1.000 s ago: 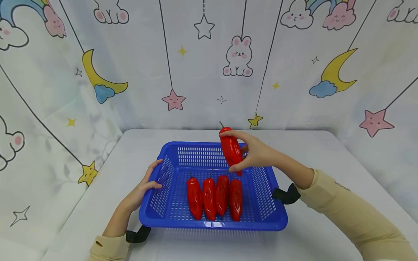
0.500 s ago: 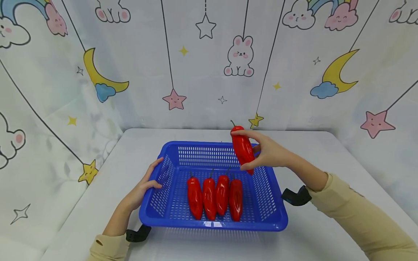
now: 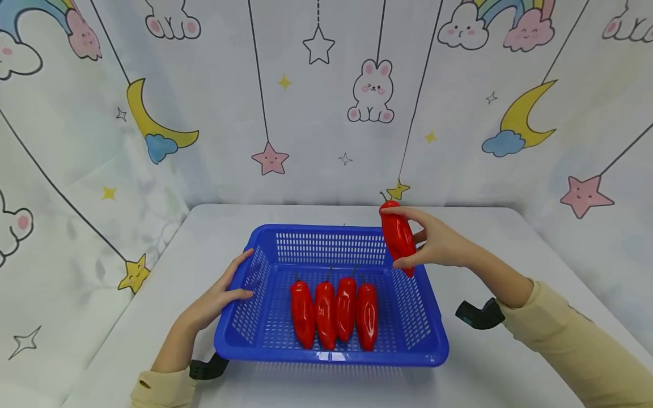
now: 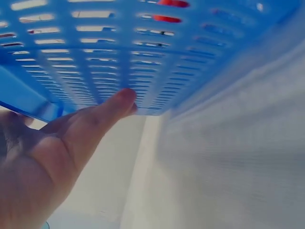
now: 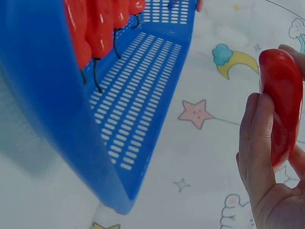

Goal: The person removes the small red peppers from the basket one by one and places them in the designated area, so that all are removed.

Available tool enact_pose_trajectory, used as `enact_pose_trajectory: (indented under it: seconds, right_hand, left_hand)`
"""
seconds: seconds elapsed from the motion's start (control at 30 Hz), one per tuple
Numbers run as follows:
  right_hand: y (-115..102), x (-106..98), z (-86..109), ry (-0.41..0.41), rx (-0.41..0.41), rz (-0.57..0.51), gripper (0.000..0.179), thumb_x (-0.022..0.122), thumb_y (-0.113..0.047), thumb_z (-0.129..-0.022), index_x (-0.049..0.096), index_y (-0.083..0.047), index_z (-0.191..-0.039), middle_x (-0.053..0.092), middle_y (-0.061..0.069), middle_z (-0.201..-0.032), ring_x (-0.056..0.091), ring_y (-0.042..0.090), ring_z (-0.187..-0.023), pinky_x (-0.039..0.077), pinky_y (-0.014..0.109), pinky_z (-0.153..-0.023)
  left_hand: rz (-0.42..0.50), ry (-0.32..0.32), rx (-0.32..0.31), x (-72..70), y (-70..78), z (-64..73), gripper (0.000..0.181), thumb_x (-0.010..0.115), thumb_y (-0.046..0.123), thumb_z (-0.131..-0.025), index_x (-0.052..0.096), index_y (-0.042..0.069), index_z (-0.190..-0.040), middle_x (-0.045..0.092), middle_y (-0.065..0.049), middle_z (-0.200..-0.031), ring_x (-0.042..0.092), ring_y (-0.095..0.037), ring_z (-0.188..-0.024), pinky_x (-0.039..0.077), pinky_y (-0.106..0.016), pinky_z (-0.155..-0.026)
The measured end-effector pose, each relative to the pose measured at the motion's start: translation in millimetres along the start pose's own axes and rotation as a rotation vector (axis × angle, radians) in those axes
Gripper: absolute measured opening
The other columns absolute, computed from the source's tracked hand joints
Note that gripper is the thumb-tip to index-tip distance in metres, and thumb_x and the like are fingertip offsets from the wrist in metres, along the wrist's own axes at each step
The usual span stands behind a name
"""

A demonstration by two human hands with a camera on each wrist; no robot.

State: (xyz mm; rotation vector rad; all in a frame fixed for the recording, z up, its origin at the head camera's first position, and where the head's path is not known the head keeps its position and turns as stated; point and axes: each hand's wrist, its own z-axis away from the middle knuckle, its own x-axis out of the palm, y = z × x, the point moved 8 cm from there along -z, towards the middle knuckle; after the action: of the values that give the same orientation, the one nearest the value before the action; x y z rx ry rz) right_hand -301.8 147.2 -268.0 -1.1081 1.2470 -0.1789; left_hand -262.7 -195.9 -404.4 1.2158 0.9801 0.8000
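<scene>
In the head view, my right hand (image 3: 441,241) pinches a red pepper (image 3: 398,231) between thumb and fingers, stem up, above the back right corner of a blue plastic basket (image 3: 331,357). The right wrist view shows that same pepper (image 5: 281,107) within the hand (image 5: 274,195). Inside the basket, several more red peppers (image 3: 325,314) lie side by side in a row, stems pointing away. My left hand (image 3: 216,297) grips the basket's left rim; part of its fingers is hidden there. From the left wrist, its thumb (image 4: 107,112) appears against the slotted basket wall (image 4: 109,67).
Beneath the basket is a white table (image 3: 219,238). A pale curtain (image 3: 316,113) printed with moons, stars and bunnies hangs behind. Dark straps (image 3: 480,314) are on both wrists, below the rolled beige sleeves (image 3: 561,340).
My right hand has carried the pepper to the right, from over the basket's back middle to its back right corner. The left hand and the basket keep their places.
</scene>
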Motion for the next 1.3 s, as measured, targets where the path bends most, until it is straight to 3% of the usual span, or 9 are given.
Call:
enact_pose_trajectory:
  seconds: [0.33,0.63,1.03,1.3]
  right_hand:
    - [11,-8,5.8,0.024,0.018,0.021,0.091,0.081,-0.015,-0.065,0.031,-0.016,-0.141,0.037,0.020,-0.134,0.060,0.035,-0.093,0.053,0.036,-0.063]
    - [17,-20,17.1,0.056,0.063,0.033,0.091,0.080,-0.014,-0.066,0.030,-0.016,-0.142,0.039,0.022,-0.131,0.059,0.036,-0.093,0.053,0.037,-0.063]
    - [31,-27,30.7,0.079,0.086,0.015,0.089,0.080,-0.011,-0.067,0.030,-0.016,-0.141,0.035,0.023,-0.133,0.057,0.039,-0.094,0.053,0.037,-0.062]
    - [38,-32,33.4,0.106,0.095,0.030,0.090,0.080,-0.010,-0.066,0.030,-0.016,-0.141,0.034,0.024,-0.132,0.056,0.042,-0.095,0.053,0.039,-0.063]
  left_hand:
    - [-0.146,0.052,0.027,0.8,12.4,-1.0,0.083,0.059,0.019,-0.084,0.007,0.030,-0.147,0.004,-0.021,-0.150,0.025,-0.053,-0.124,0.042,-0.059,-0.082]
    - [-0.097,0.073,-0.002,-0.6,4.7,-4.5,0.081,0.058,0.016,-0.085,0.008,0.032,-0.147,0.007,-0.018,-0.150,0.027,-0.049,-0.125,0.041,-0.057,-0.086]
    - [-0.077,0.047,0.010,3.5,7.0,-0.9,0.080,0.053,0.008,-0.085,0.006,0.028,-0.148,0.001,-0.020,-0.151,0.019,-0.049,-0.129,0.034,-0.059,-0.091]
    - [-0.097,0.066,0.013,2.1,9.4,-1.0,0.079,0.052,0.009,-0.085,0.008,0.025,-0.148,0.002,-0.020,-0.150,0.020,-0.049,-0.129,0.031,-0.061,-0.093]
